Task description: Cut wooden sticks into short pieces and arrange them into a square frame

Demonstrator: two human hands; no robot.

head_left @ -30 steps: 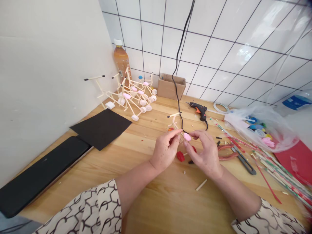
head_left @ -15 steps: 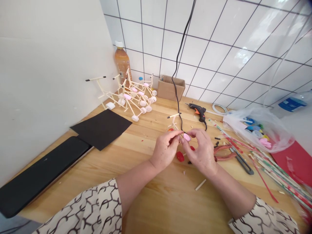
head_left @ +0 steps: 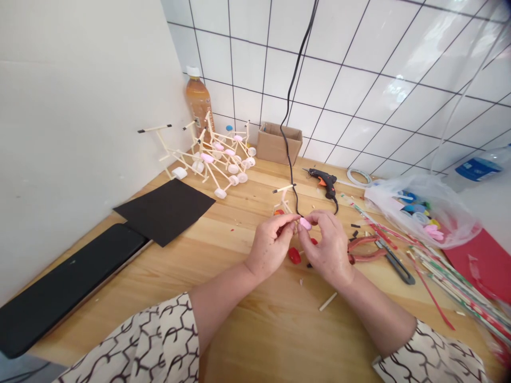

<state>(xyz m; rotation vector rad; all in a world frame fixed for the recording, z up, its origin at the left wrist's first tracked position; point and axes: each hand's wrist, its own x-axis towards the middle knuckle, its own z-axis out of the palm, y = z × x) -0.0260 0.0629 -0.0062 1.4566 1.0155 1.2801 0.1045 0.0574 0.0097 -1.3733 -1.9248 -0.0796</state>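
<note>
My left hand [head_left: 271,247] grips the lower end of a small frame of pale wooden sticks [head_left: 284,199], and its fingers hide part of the frame. My right hand [head_left: 329,246] pinches a pink oval piece [head_left: 305,224] right next to the fingertips of my left hand. A black cable [head_left: 291,133] hangs down behind the frame to the hands. Red bottle caps [head_left: 294,256] lie on the wooden table [head_left: 259,319] just below my hands, partly covered by them. A hot glue gun [head_left: 320,182] rests beyond my right hand.
Finished stick models with white and pink caps [head_left: 215,159] stand at the back left, above a black card [head_left: 165,210]. Red-handled pliers [head_left: 365,250], a black cutter [head_left: 395,268], striped sticks [head_left: 459,298] and a plastic bag of caps [head_left: 423,213] lie to the right.
My right hand has moved left, closer to my left hand around the pink piece. The whole view has shifted slightly.
</note>
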